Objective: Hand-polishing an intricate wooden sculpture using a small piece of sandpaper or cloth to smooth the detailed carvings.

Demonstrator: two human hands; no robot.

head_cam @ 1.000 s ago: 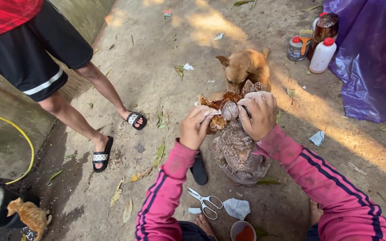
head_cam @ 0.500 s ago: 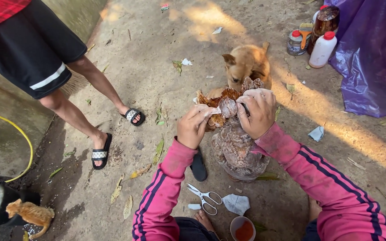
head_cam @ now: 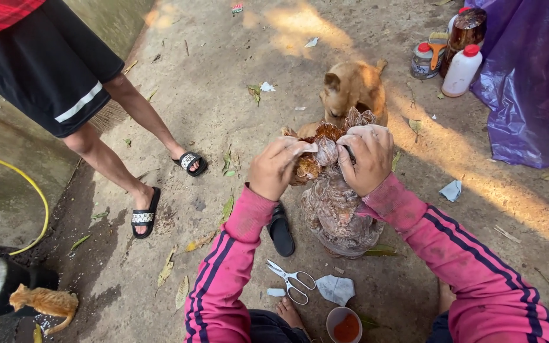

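Mottled brown, papered rooster-shaped figure (head_cam: 338,203): stands on the bare concrete floor (head_cam: 223,76), mid-floor, just before your knees; keep it upright and steady as you press.
Left hand (head_cam: 276,168): closed in a pinch on a small pale paper scrap (head_cam: 307,147) at the figure's top; lay it flat, smoothing from one edge.
Right hand (head_cam: 366,159): wrapped around the figure's head, bracing.
Silver scissors (head_cam: 290,279): floor, near your feet.
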